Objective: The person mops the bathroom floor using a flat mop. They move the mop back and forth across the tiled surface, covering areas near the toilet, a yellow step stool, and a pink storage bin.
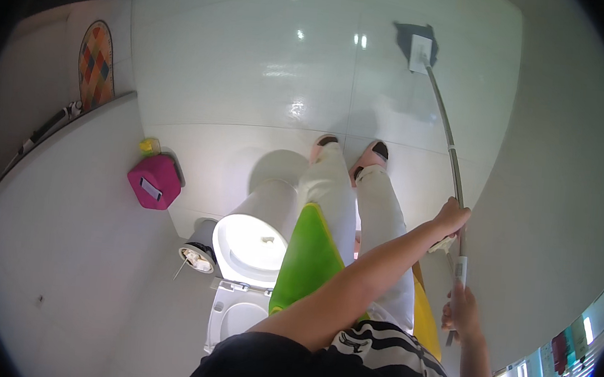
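Observation:
My left hand (451,218) reaches across my body and is closed around the metal pole (445,112) of a flat mop, partway along it. Further back, my right hand (464,313) grips the same pole near its end, just behind a white sleeve (460,271) that bears a label. At the far end, the white mop plate (420,48) lies on a dark grey cloth (431,35). That cloth is spread unevenly on the tiled floor, with corners sticking out around the plate.
A white toilet (254,246) with its lid raised stands left of my legs, beside a small waste bin (198,255) holding paper. Further left is a magenta stool (158,170) with a phone-like object on it. Glossy tiles (240,37) stretch ahead; a pale wall (546,172) runs along the right.

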{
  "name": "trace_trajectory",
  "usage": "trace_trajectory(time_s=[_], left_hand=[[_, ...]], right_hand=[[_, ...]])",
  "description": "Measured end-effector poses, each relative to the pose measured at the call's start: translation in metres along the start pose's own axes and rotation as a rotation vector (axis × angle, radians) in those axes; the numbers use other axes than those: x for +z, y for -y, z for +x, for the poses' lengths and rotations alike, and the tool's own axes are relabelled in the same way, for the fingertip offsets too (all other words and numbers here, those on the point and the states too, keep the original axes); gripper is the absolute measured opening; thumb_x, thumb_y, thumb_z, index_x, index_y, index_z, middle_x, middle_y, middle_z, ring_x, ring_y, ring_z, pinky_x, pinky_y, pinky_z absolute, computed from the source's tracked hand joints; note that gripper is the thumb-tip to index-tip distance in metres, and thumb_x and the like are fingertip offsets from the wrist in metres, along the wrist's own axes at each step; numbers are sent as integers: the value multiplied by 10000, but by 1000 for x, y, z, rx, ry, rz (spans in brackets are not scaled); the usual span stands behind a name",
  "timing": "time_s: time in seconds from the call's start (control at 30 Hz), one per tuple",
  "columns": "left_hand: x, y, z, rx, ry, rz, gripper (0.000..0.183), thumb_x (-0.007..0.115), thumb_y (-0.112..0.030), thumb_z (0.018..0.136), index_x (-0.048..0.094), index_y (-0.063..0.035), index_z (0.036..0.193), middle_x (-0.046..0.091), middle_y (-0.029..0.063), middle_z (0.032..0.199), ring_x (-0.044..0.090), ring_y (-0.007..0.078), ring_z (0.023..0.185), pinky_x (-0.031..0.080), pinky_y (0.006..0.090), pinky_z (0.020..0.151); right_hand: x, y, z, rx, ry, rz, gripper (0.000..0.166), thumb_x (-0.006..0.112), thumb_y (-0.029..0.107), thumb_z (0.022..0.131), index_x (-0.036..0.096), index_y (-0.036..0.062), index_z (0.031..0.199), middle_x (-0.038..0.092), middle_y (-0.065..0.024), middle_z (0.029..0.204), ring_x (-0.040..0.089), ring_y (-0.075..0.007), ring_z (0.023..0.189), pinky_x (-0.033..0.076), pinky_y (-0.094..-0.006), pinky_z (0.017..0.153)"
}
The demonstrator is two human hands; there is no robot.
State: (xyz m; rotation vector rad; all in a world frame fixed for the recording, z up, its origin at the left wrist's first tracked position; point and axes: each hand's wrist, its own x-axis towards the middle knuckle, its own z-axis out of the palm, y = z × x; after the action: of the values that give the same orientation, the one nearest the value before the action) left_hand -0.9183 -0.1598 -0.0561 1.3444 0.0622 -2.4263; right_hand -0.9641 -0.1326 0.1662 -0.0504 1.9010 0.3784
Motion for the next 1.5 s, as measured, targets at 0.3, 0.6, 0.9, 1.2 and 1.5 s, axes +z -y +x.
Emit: trace_trajectory(time_s=[0.3,0.6,0.9,1.2,1.5], left_hand=[[-100,76,-92,-24,-525,-198,389,478,-161,787,229,-56,1067,512,129,711,541,223,391,372,284,261],[-207,70,-88,44,-668,-357,202,470,-198,815,428,-5,771,455,87,653,597,232,584,419,278,349],[36,52,-34,-72,-23,0,385,441,-132,810,163,50,1004,496,157,655,611,280,546,424,322,330],[75,79,50,-115,28,-161,168,546,-149,787,497,11,769,547,97,676,616,217,675,535,302,620],[166,140,13,-20,-219,-1,255,504,-259,860,367,-49,904,443,51,672,455,126,482,395,246,382]], right_hand=[[36,-11,30,-77,444,-683,371,447,356,894,422,-13,886,505,-71,531,503,-158,385,413,-290,383],[96,53,65,-156,498,-609,373,477,374,870,480,3,832,494,-61,613,465,-141,439,409,-283,398],[-71,-47,-12,-128,-114,-248,253,471,280,900,504,33,942,460,-13,549,409,-90,386,342,-242,358],[-96,-136,3,-477,-368,-253,286,576,230,820,518,9,992,591,-207,723,584,-377,648,462,-413,569],[-67,-339,-43,-347,-597,-235,373,616,213,791,475,30,1084,596,-179,800,606,-305,659,477,-367,557]])
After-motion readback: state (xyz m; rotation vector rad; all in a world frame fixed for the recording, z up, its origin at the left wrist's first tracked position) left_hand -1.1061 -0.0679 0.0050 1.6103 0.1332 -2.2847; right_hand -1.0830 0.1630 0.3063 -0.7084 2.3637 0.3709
